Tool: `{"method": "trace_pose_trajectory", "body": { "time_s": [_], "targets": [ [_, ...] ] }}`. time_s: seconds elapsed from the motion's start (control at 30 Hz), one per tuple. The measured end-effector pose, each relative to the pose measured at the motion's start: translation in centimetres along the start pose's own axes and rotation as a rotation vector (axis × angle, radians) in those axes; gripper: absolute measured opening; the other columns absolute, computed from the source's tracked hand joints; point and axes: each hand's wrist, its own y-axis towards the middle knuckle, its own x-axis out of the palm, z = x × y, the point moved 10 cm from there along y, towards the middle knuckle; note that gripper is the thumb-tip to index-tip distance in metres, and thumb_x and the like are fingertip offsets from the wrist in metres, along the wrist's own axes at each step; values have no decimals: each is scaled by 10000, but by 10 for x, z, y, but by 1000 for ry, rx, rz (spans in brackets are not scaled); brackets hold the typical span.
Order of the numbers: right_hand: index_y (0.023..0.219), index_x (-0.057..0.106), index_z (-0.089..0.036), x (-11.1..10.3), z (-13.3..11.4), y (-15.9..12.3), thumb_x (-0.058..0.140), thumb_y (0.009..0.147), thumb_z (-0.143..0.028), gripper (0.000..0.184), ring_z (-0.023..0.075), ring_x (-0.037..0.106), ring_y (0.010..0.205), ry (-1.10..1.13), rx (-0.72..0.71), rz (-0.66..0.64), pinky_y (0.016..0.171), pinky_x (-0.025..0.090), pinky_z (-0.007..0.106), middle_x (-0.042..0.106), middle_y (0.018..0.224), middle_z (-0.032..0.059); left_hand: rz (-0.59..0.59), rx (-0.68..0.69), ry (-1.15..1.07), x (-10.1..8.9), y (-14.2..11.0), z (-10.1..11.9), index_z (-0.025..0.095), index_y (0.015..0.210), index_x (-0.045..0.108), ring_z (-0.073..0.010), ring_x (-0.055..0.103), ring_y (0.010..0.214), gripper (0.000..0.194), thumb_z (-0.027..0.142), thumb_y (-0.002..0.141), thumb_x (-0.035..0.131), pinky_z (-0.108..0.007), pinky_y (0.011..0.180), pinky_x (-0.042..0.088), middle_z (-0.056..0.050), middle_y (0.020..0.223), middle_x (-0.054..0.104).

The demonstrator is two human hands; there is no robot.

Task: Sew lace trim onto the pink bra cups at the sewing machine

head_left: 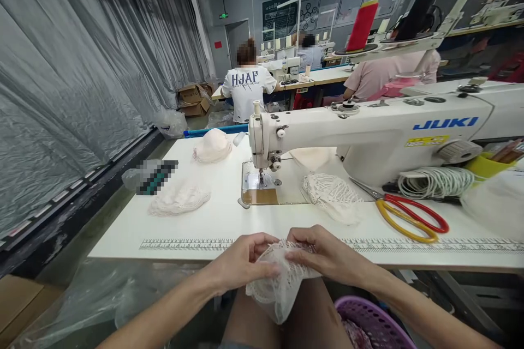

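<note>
A piece of white lace fabric [278,289] hangs between my two hands, over my lap at the table's front edge. My left hand [249,262] grips its left side, thumb on top. On the other side my right hand [323,253] pinches the upper right part between thumb and fingers. The lower end of the lace droops toward my knees. Just beyond my hands is the sewing machine [303,131], its needle area over a metal plate. A white lace piece [333,196] lies right of that plate, and a stack of lace pieces [180,199] rests at the left.
Scissors with red and yellow handles [409,221] lie right of the machine, beside a coil of pale cord [434,181]. A cream moulded cup [213,145] sits at the table's back left. Below right stands a purple basket [374,319]. Several people work at machines ahead.
</note>
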Motion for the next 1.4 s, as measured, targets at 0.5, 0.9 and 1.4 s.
{"method": "trace_pose_trajectory", "body": {
  "time_s": [0.5, 0.9, 1.4],
  "targets": [
    [690, 523, -161, 8, 5, -5, 429, 890, -454, 368, 107, 377, 570, -50, 36, 96, 516, 277, 216, 455, 592, -27, 19, -33, 1, 0, -7, -7, 116, 870, 623, -114, 485, 671, 301, 197, 598, 725, -218, 638, 355, 5, 729, 567],
    [732, 452, -187, 22, 1, -7, 451, 869, -522, 361, 107, 341, 558, -120, 30, 53, 504, 263, 221, 394, 591, -48, 219, 64, 122, -15, -12, -1, 100, 738, 615, -96, 428, 611, 104, 195, 693, 617, -206, 567, 319, 17, 631, 504],
    [758, 507, -163, 32, -13, -1, 448, 886, -475, 342, 97, 340, 566, 9, 17, -86, 503, 270, 219, 418, 605, -40, 8, 19, 132, -3, -30, -6, 126, 822, 610, -111, 453, 664, 273, 299, 639, 716, -207, 606, 356, 17, 720, 518]
  ]
}}
